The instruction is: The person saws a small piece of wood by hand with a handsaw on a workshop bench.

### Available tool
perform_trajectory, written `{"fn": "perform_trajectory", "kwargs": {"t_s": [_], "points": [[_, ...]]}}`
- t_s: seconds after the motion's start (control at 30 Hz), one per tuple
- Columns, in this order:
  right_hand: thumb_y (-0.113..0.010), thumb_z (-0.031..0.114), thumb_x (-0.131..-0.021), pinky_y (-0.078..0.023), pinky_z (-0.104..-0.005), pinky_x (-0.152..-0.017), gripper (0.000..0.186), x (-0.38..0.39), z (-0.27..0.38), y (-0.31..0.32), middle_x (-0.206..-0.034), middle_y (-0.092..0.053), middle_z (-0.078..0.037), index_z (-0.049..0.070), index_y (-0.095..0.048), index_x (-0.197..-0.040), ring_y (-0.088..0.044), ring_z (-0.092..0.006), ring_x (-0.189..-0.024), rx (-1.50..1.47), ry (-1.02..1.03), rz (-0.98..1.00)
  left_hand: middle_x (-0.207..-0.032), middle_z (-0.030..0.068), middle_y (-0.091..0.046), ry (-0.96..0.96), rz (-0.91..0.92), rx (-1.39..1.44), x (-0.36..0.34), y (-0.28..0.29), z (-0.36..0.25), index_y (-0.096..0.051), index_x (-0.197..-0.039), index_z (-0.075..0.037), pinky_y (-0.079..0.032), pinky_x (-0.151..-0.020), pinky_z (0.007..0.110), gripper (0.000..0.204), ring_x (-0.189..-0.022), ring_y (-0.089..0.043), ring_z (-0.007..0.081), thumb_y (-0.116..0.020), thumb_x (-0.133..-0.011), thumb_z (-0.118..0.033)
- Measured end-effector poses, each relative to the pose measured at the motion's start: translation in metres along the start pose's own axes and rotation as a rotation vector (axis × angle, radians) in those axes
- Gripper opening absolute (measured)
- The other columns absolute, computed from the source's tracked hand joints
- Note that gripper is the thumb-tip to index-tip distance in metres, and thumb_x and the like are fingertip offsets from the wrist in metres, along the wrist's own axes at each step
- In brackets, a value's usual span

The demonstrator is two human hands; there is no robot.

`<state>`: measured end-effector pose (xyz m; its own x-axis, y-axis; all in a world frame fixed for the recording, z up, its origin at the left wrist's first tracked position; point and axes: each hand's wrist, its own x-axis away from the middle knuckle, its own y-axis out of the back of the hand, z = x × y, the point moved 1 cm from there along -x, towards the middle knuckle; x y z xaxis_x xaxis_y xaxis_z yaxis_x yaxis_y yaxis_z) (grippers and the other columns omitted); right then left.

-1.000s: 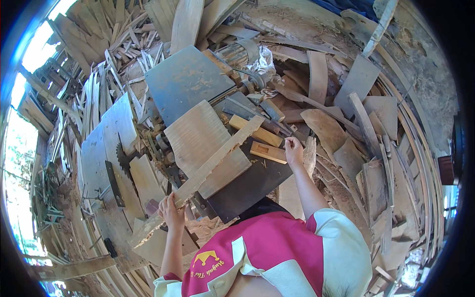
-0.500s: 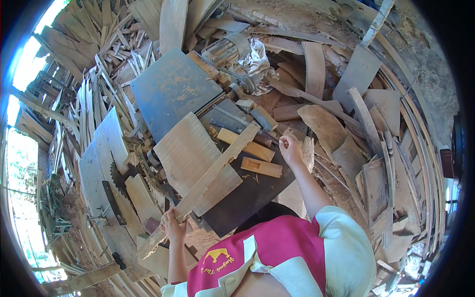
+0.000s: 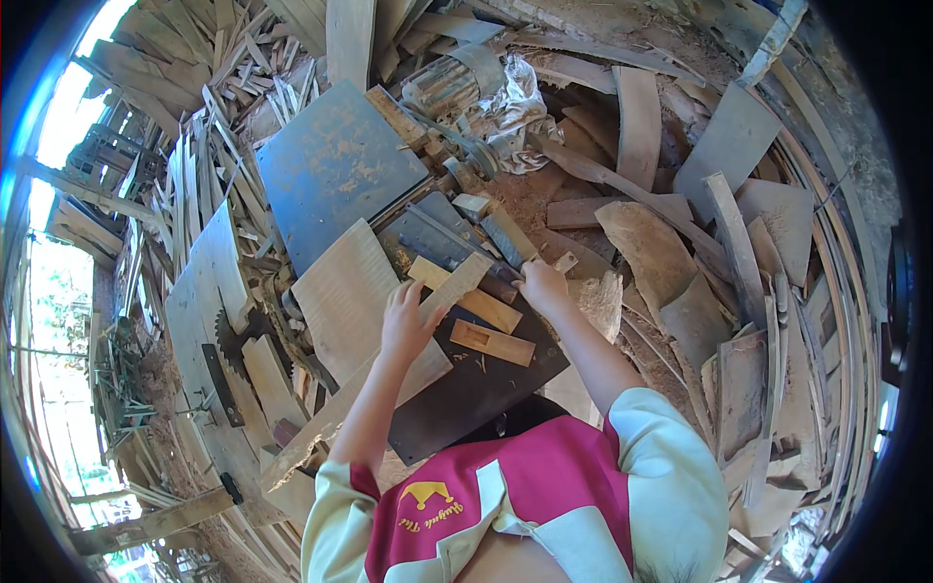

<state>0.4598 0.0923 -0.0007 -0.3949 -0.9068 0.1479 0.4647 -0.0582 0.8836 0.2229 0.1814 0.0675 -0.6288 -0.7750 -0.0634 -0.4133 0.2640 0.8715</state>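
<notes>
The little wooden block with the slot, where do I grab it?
Probably near the right end of the slotted block, pinching its two long sides, coming down from above on the right. It lies flat, its slot sits nearer the left end, and the long wooden strip passes close to that left end.

My long strip (image 3: 323,424) is bare, matt wood, ragged at one end; the wide board (image 3: 340,296) is ribbed wood. I see smooth wood on the slotted block (image 3: 505,347), dusty dull metal on the flat plate (image 3: 335,175), and matt cloth on my shirt (image 3: 544,476).
</notes>
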Motion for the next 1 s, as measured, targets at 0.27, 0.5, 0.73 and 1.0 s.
{"fn": "perform_trajectory", "kwargs": {"t_s": [0.27,0.5,0.73,1.0], "points": [[-0.055,0.017,-0.081,-0.045,-0.0459,-0.058,0.022,0.005,-0.009,0.0,-0.07,-0.057,-0.02,0.006,-0.042,-0.096,-0.057,-0.0384,-0.064,-0.275,0.007,-0.159,-0.124,0.0127,-0.046,-0.024,0.03,-0.178,-0.034,-0.047,-0.004,-0.049,-0.117,-0.003,-0.032,-0.096,0.043,0.06,-0.118,-0.038,0.0308,-0.053,-0.079,-0.049],[-0.054,0.015,-0.082,-0.045,-0.0454,-0.057,0.021,0.041,0.0,0.027,-0.073,-0.058,-0.02,0.006,-0.043,-0.097,-0.057,-0.0373,-0.068,-0.502,0.21,-0.45,-0.123,0.0112,-0.048,-0.071,-0.011,-0.144,-0.03,-0.043,-0.008,-0.053,-0.113,-0.004,-0.033,-0.096,0.04,0.059,-0.116,-0.042,0.0279,-0.059,-0.075,-0.049],[-0.047,0.019,-0.086,-0.044,-0.0481,-0.061,0.018,0.043,-0.004,0.021,-0.078,-0.059,-0.021,0.005,-0.048,-0.097,-0.057,-0.0392,-0.073,-0.177,0.058,-0.059,-0.116,0.0113,-0.053,-0.104,-0.078,-0.137,-0.03,-0.046,-0.002,-0.058,-0.106,-0.002,-0.035,-0.094,0.04,0.056,-0.113,-0.044,0.0277,-0.063,-0.072,-0.046],[-0.045,0.02,-0.088,-0.044,-0.0465,-0.062,0.019,0.041,0.004,0.032,-0.077,-0.059,-0.02,0.005,-0.048,-0.098,-0.057,-0.0384,-0.072,-0.168,0.057,-0.136,-0.111,0.0119,-0.055,-0.106,-0.115,0.008,-0.034,-0.04,-0.002,-0.059,-0.103,-0.002,-0.037,-0.091,0.04,0.048,-0.108,-0.048,0.0284,-0.064,-0.073,-0.039]]}}
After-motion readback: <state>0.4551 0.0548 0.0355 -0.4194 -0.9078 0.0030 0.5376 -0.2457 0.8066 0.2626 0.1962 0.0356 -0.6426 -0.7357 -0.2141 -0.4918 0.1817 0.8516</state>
